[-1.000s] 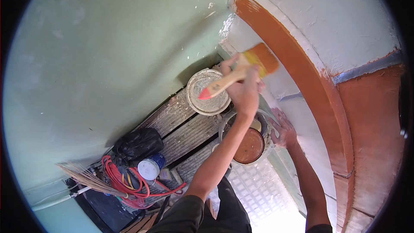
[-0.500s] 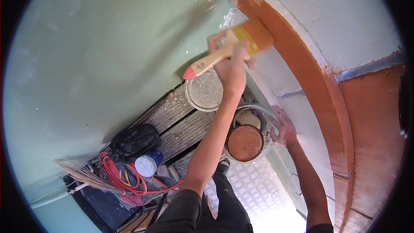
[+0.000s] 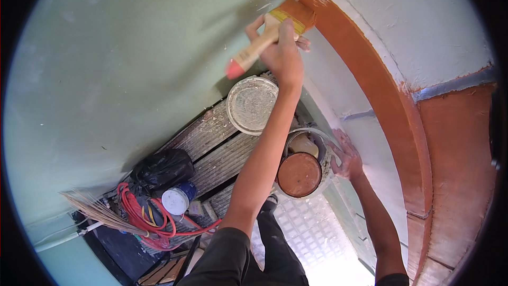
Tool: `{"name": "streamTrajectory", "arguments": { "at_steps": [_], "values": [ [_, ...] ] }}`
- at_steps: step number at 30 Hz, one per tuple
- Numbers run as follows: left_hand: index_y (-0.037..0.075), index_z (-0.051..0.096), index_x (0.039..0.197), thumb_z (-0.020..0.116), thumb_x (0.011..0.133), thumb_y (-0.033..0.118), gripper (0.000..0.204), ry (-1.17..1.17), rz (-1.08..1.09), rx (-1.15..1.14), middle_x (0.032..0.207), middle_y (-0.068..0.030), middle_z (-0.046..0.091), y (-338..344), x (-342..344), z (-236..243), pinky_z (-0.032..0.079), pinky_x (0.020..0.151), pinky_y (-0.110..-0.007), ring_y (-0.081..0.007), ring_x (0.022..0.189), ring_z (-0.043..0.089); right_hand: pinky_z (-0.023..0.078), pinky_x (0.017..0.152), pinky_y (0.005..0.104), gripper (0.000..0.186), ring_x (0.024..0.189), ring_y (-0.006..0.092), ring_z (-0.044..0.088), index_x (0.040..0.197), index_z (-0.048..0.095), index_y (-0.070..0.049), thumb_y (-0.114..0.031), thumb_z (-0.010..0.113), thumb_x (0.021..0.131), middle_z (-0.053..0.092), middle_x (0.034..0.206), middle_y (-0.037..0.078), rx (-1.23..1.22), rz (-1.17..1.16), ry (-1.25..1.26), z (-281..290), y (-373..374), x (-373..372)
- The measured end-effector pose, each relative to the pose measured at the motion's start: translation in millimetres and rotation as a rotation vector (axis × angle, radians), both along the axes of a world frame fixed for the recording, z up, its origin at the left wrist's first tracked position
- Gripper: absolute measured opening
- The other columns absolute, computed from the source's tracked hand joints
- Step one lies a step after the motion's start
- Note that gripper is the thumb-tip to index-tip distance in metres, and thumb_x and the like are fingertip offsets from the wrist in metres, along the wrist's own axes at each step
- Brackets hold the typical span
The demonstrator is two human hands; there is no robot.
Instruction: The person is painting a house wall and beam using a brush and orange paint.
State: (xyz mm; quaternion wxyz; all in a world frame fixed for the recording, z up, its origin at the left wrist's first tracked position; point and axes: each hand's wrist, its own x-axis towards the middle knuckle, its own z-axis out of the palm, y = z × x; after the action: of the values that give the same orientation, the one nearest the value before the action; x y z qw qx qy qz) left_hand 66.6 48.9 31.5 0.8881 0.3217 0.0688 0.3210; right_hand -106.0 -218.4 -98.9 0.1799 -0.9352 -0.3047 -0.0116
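Observation:
A wide flat paintbrush (image 3: 257, 47) with a pale wooden handle and red tip is gripped in my left hand (image 3: 286, 63). Its orange-brown bristles press on the upper end of a curved band (image 3: 360, 47) of the same colour. My right hand (image 3: 347, 158) has its fingers spread against the pale surface beneath the band, beside a bucket's rim. In that bucket (image 3: 327, 184) sits a round container of orange-brown paint (image 3: 299, 175), next to something pale. Whether my right fingers touch the bucket, I cannot tell.
A round, paint-crusted lid (image 3: 253, 106) lies on the slatted platform (image 3: 211, 132) along the green wall (image 3: 106, 74). Farther left are a black plastic bag (image 3: 164, 172), a blue can with a white top (image 3: 175, 201), a coiled red hose (image 3: 159, 228) and a straw broom (image 3: 100, 214).
My left hand has moved the brush up and slightly left along the band toward its upper end. My right hand stays in place by the bucket.

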Motion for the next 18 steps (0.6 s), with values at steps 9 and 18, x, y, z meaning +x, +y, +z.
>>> {"name": "streamTrajectory", "arguments": {
  "at_steps": [9, 18],
  "values": [
    [0.008, 0.034, 0.118, 0.059, 0.092, 0.003, 0.037, 0.019, -0.246, 0.094, 0.08, -0.0127, 0.058, -15.9, -41.0, -15.0, 0.042, 0.038, -0.029, -0.0176, 0.044, 0.054, 0.038, 0.117, 0.0462, 0.044, 0.141, 0.036, 0.044, 0.118, 0.07, -0.001, -0.006, 0.063, 0.075, 0.048, 0.151, 0.018, -0.033, -0.04, 0.008, 0.0, -11.2, -4.0],
    [0.009, 0.035, 0.116, 0.059, 0.092, 0.002, 0.035, 0.028, -0.398, 0.147, 0.07, -0.0094, 0.057, -19.8, -49.2, -10.5, 0.04, 0.036, -0.027, -0.0162, 0.043, 0.055, 0.037, 0.117, 0.048, 0.048, 0.141, 0.039, 0.044, 0.12, 0.069, -0.001, -0.006, 0.064, 0.073, 0.048, 0.15, 0.021, 0.003, -0.035, 0.018, -0.5, -9.4, -5.1]
  ]
}}
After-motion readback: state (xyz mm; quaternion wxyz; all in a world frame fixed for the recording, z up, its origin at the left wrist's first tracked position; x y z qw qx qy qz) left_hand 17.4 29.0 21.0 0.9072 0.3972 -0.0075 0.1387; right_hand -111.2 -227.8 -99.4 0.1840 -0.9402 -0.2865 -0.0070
